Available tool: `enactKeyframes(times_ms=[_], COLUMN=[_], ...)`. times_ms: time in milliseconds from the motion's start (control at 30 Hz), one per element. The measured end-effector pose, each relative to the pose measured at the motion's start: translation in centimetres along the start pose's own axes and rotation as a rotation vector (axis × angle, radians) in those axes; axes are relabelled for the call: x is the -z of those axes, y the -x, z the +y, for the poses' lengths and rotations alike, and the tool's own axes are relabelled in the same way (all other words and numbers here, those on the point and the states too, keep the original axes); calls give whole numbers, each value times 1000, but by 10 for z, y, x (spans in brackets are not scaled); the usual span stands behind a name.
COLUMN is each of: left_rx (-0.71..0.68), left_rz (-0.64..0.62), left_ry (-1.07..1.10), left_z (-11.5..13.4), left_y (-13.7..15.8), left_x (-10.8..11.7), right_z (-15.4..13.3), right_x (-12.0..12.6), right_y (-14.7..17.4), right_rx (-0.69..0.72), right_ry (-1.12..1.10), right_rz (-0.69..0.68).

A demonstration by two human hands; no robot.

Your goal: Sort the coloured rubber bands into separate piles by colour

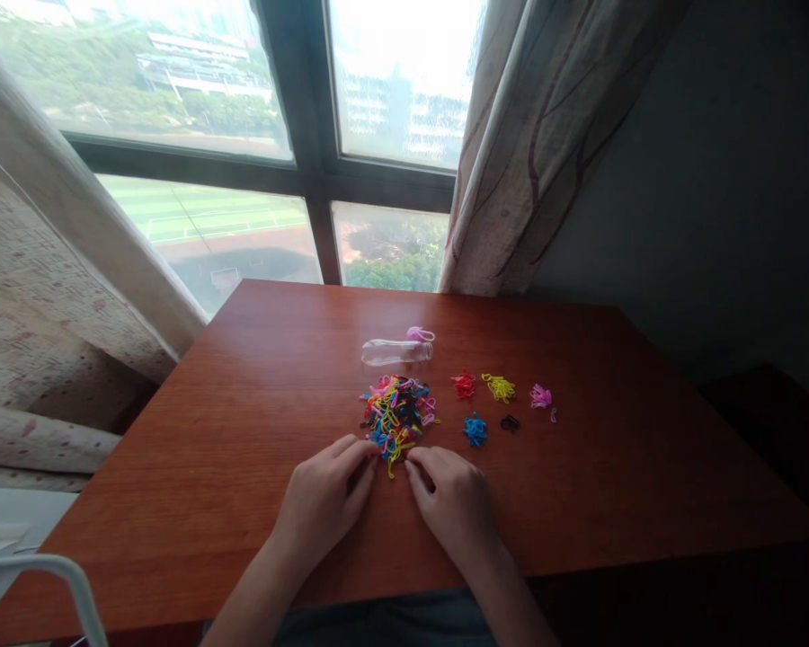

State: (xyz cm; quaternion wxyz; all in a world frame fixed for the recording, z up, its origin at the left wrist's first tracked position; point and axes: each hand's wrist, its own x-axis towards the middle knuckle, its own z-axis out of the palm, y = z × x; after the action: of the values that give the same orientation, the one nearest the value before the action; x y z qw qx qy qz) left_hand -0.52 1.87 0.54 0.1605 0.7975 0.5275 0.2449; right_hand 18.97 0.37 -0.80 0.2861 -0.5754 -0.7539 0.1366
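A heap of small multicoloured loop-shaped plastic pieces (396, 409) lies mid-table; whether they are clips or bands I cannot tell. At its near left edge is my left hand (324, 492), thumb and fingers pinched together. My right hand (453, 496) pinches at the near right edge, and a dark bit shows by its fingertips. What either hand holds is too small to make out. To the right lie sorted little piles: red pieces (464, 385), yellow pieces (500, 387), pink pieces (541, 396), blue pieces (475, 429) and black pieces (510, 423).
Behind the heap a clear bottle (395, 351) lies on its side, with a pink lid (418, 334) beside its neck. The wooden table (243, 404) meets a window (310, 180) with curtains (512, 153). A white curved tube (74, 575) stands at the near left.
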Motion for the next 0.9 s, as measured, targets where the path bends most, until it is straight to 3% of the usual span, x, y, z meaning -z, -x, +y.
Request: enactKeyframes(times_ms=[500,767,900], left_rx=[0,-9,-2], left_rz=[10,-4,-15], left_ry=[15,5,-6], left_z=[1,-1,-3], left_y=[0,0,0], left_x=[1,0,-1], right_z=[4,59,75], right_x=[6,36,41], right_y=[13,13,7], right_rx=[8,-191,-227], right_ry=[-174,-67,-23], right_rz=[101,327,348])
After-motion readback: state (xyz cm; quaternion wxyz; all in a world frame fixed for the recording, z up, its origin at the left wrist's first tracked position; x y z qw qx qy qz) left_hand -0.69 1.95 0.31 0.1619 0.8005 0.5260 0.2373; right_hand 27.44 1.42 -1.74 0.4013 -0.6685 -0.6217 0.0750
